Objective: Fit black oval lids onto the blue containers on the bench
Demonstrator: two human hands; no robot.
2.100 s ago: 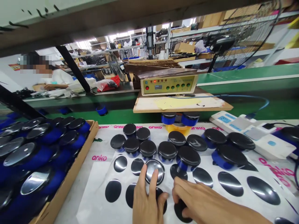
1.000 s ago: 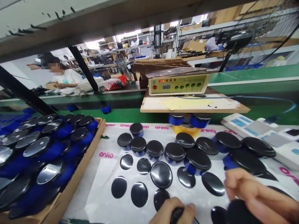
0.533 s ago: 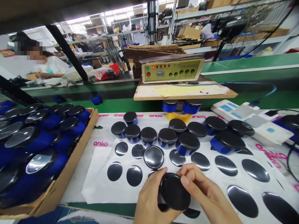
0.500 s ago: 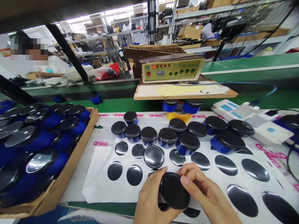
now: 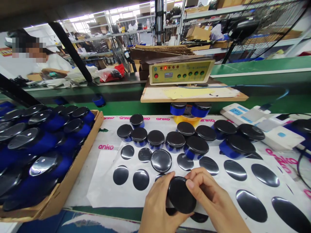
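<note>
Both hands are on one black round unit (image 5: 181, 194) at the near edge of the bench. The left hand (image 5: 157, 207) is curled around its left side with fingers closed on the rim, and the right hand (image 5: 209, 197) pinches the right edge, thumb on the top face. So both have a firm hold on it, just above the white backing sheet (image 5: 102, 181).

Progress, as far as I can judge: the sheet has plenty of glossy black round stickers (image 5: 120, 174) on it, two rows on the left and a string of bigger-looking ones running off to the right, so lots are left. One shiny-faced unit (image 5: 161, 160) sits on the sheet just beyond the hands and looks finished. Behind it is a cluster of matte-topped blue units (image 5: 175, 139) that I'd guess aren't done. The cardboard box (image 5: 80, 161) on the left is packed with shiny-topped blue ones (image 5: 41, 142), probably the finished pile.

Hard to make out: whether the held unit's face has a sticker on it, since it reads matte but the fingers cover the edges. Its underside is hidden, and the wrists are cut off by the frame. The far-right stickers are stretched by the lens. Further back there's a yellow control box (image 5: 181, 73) on a board, and a person at the far left bench.
</note>
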